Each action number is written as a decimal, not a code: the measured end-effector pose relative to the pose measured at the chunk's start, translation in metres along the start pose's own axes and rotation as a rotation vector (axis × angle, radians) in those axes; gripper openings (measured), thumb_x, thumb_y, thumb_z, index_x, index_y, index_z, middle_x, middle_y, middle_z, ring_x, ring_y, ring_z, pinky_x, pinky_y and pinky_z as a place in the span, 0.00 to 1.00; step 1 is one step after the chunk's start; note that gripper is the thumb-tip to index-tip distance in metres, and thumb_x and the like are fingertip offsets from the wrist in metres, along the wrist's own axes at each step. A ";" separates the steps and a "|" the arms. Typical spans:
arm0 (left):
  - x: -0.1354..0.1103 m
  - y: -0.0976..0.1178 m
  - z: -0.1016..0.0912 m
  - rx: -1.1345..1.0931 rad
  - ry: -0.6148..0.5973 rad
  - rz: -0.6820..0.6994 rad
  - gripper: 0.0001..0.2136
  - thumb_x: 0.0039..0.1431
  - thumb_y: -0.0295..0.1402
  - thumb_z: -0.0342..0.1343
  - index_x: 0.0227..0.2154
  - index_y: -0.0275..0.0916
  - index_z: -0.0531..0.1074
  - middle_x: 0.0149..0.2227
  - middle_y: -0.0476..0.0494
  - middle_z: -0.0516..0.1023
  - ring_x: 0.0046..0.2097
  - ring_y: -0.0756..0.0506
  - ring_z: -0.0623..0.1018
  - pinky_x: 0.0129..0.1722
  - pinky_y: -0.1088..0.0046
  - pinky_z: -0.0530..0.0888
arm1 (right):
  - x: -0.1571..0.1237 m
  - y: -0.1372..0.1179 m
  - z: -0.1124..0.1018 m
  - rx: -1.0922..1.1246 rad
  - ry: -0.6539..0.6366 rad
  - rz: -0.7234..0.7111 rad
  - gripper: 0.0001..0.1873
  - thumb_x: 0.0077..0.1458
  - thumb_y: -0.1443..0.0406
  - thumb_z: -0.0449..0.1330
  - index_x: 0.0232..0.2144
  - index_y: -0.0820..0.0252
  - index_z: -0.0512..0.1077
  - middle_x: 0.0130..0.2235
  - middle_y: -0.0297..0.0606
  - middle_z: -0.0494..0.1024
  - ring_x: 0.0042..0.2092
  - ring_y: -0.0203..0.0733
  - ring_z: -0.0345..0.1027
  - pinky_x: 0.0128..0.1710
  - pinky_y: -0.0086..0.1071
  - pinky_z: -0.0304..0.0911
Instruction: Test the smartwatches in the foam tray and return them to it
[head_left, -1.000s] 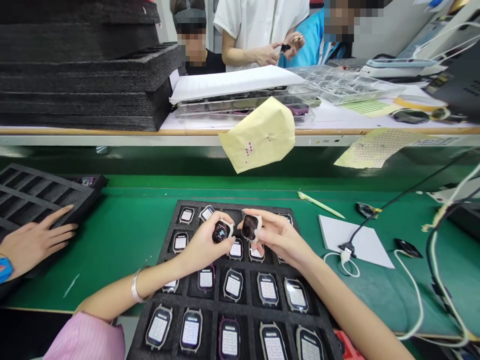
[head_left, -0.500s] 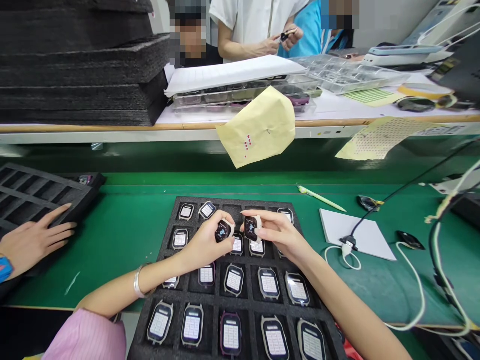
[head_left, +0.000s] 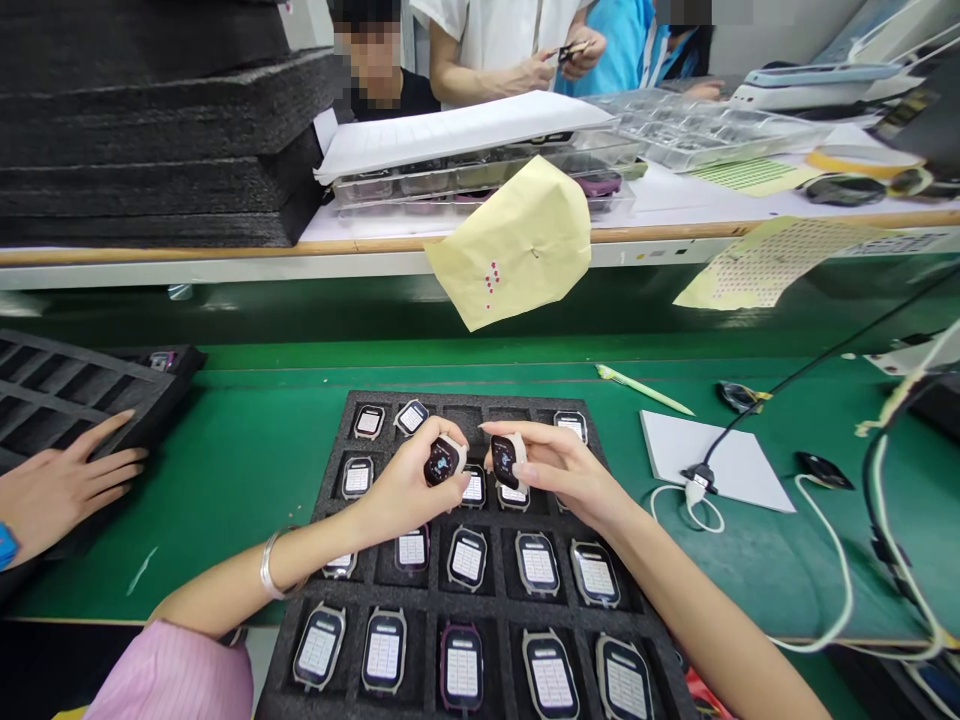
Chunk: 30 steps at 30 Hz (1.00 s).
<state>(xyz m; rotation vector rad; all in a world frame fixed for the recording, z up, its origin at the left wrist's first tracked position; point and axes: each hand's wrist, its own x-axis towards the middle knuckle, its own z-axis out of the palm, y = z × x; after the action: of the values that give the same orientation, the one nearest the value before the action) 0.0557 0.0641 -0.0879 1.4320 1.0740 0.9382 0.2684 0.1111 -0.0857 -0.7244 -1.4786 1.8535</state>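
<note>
My left hand (head_left: 411, 475) is closed around a smartwatch body (head_left: 444, 460) whose dark screen is lit with a small picture. A second smartwatch body (head_left: 504, 461), pale-cased with a similar lit screen, is pinched between the thumb and fingers of my right hand (head_left: 564, 468). Both are held a little above a black foam tray (head_left: 431, 625), slightly apart from each other. In the tray's compartments lie several strapless watches with white label-like screens, such as a purple-rimmed watch (head_left: 460, 668) in the front row. My forearms and hands hide some compartments.
At the left, a co-worker's hand (head_left: 75, 485) rests on another foam tray (head_left: 82, 390). A green pen (head_left: 645, 390), a white pad (head_left: 716, 460) and cables (head_left: 832, 560) lie to the right. Behind, a shelf carries stacked black foam (head_left: 150, 150) and clear plastic trays (head_left: 697, 130).
The watch in my right hand has turned slightly, showing more of its pale side. Both hands keep their grip over the tray, and the view has shifted a little.
</note>
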 end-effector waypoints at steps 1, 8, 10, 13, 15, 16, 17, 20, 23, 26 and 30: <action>0.000 0.001 0.000 0.000 -0.002 0.003 0.11 0.53 0.23 0.53 0.38 0.40 0.62 0.28 0.55 0.62 0.23 0.54 0.64 0.25 0.77 0.63 | 0.000 0.000 0.000 -0.001 -0.010 -0.003 0.22 0.50 0.62 0.68 0.49 0.57 0.76 0.39 0.40 0.81 0.43 0.47 0.74 0.46 0.37 0.66; 0.000 0.003 -0.002 0.064 0.018 0.008 0.11 0.52 0.23 0.53 0.38 0.40 0.62 0.29 0.54 0.63 0.24 0.53 0.64 0.27 0.76 0.63 | 0.000 -0.001 0.001 0.004 -0.029 -0.017 0.21 0.52 0.64 0.68 0.50 0.55 0.75 0.41 0.38 0.80 0.43 0.44 0.73 0.46 0.33 0.66; 0.001 0.002 -0.002 0.082 0.023 0.025 0.11 0.51 0.23 0.53 0.37 0.40 0.62 0.29 0.54 0.63 0.26 0.52 0.65 0.29 0.75 0.63 | 0.000 -0.001 0.001 0.003 -0.020 -0.010 0.21 0.52 0.64 0.68 0.50 0.56 0.75 0.40 0.38 0.80 0.43 0.44 0.73 0.45 0.33 0.66; 0.002 0.000 -0.002 0.111 0.020 0.039 0.11 0.50 0.21 0.52 0.35 0.40 0.62 0.29 0.55 0.62 0.28 0.51 0.65 0.31 0.75 0.63 | 0.000 -0.001 0.001 -0.018 -0.015 0.004 0.21 0.52 0.64 0.68 0.49 0.56 0.76 0.40 0.39 0.80 0.43 0.45 0.73 0.45 0.35 0.66; 0.003 -0.001 -0.002 0.099 0.014 0.034 0.11 0.51 0.22 0.52 0.36 0.41 0.61 0.29 0.55 0.62 0.27 0.52 0.64 0.31 0.75 0.63 | 0.000 -0.001 0.001 -0.023 -0.016 -0.006 0.20 0.52 0.63 0.67 0.49 0.55 0.76 0.40 0.38 0.80 0.43 0.44 0.73 0.45 0.34 0.66; 0.003 -0.001 -0.002 0.091 0.014 0.030 0.11 0.52 0.22 0.52 0.37 0.41 0.61 0.29 0.55 0.62 0.27 0.52 0.64 0.30 0.75 0.63 | -0.001 -0.001 0.001 -0.023 -0.017 -0.013 0.20 0.52 0.63 0.67 0.49 0.54 0.76 0.40 0.37 0.80 0.42 0.43 0.73 0.45 0.33 0.65; 0.004 -0.001 -0.002 0.091 0.017 0.029 0.10 0.52 0.23 0.52 0.37 0.41 0.61 0.30 0.55 0.62 0.27 0.52 0.64 0.30 0.75 0.63 | -0.001 -0.001 0.000 -0.022 -0.018 -0.018 0.20 0.53 0.63 0.67 0.49 0.54 0.76 0.40 0.37 0.80 0.42 0.43 0.73 0.45 0.32 0.65; 0.004 -0.001 -0.003 0.117 0.020 0.024 0.10 0.52 0.22 0.52 0.35 0.40 0.61 0.29 0.55 0.62 0.27 0.52 0.63 0.30 0.75 0.62 | -0.001 -0.002 -0.001 -0.027 -0.015 -0.014 0.19 0.53 0.63 0.67 0.48 0.54 0.76 0.40 0.36 0.80 0.41 0.42 0.73 0.44 0.31 0.65; 0.005 -0.001 -0.004 0.113 0.018 0.023 0.10 0.52 0.22 0.52 0.36 0.41 0.61 0.29 0.56 0.62 0.27 0.52 0.64 0.31 0.75 0.62 | -0.001 -0.002 -0.002 -0.025 -0.010 -0.024 0.19 0.53 0.63 0.66 0.49 0.53 0.76 0.40 0.36 0.79 0.42 0.42 0.72 0.43 0.31 0.64; 0.006 -0.001 -0.006 0.101 0.046 0.055 0.10 0.53 0.23 0.52 0.36 0.41 0.61 0.29 0.55 0.62 0.28 0.52 0.64 0.32 0.75 0.62 | -0.001 -0.002 -0.003 -0.015 -0.002 -0.041 0.19 0.53 0.63 0.67 0.49 0.53 0.76 0.39 0.36 0.79 0.41 0.42 0.72 0.42 0.30 0.64; 0.006 0.004 -0.008 0.132 0.048 0.069 0.10 0.52 0.21 0.52 0.34 0.41 0.60 0.28 0.56 0.61 0.29 0.51 0.62 0.31 0.76 0.60 | -0.003 -0.004 -0.003 -0.009 0.009 -0.040 0.18 0.53 0.63 0.66 0.48 0.54 0.77 0.38 0.36 0.80 0.39 0.42 0.71 0.39 0.30 0.64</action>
<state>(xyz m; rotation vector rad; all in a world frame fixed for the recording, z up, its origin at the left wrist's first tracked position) 0.0499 0.0722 -0.0827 1.5700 1.1465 0.9699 0.2729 0.1116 -0.0823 -0.7014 -1.4867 1.8122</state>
